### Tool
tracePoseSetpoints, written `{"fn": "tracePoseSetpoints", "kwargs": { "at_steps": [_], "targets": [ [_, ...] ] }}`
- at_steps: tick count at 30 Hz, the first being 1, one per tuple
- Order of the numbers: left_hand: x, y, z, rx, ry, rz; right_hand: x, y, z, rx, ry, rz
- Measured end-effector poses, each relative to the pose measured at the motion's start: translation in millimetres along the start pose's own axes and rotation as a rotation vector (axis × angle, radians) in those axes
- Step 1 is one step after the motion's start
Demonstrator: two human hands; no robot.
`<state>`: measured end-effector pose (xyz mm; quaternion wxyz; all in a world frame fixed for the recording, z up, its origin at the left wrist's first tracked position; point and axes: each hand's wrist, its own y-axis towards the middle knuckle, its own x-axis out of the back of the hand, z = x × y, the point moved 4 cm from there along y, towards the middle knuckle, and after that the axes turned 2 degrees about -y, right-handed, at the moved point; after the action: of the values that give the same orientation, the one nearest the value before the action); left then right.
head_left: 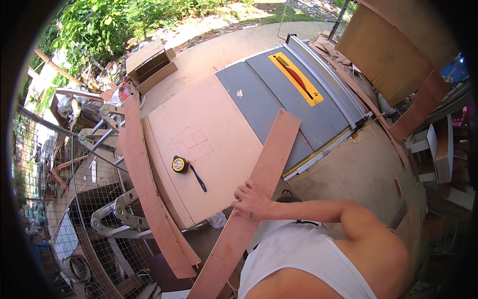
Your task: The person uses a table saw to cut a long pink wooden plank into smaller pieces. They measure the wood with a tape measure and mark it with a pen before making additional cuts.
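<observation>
My right hand (251,200) is closed on the edge of a long reddish plywood strip (274,149), its fingers curled over the near face. The strip slants from the grey top of a table saw (244,94) down past my body to the lower edge. Its far end lies over the saw top, short of the red circular blade (298,82) in its yellow insert plate (313,97). To the left of the hand, a black and yellow tape measure (179,164) with a dark wrist strap rests on a pale plywood panel (224,119) marked with a red line drawing. My left hand is out of view.
Another long plywood strip (137,164) runs along the panel's left side, beside folding metal ladder hinges (122,209) and a wire mesh fence (64,199). A wooden box (149,67) stands on the ground beyond. Large boards (398,50) lean at the right, near white drawer-like pieces (430,152).
</observation>
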<state>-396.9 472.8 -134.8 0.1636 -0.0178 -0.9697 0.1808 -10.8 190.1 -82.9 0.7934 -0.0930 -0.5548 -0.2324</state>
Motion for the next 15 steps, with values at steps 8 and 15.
{"fn": "tracePoseSetpoints", "kwargs": {
  "at_steps": [8, 15],
  "targets": [
    [25, 77, -83, -0.278, 0.402, 0.008, 6, 31, -29, 0.020, 0.220, 0.241],
    [-21, 105, -124, -0.351, 0.485, 0.088, 2, 28, -26, -0.099, 0.219, 0.183]
  ]
}}
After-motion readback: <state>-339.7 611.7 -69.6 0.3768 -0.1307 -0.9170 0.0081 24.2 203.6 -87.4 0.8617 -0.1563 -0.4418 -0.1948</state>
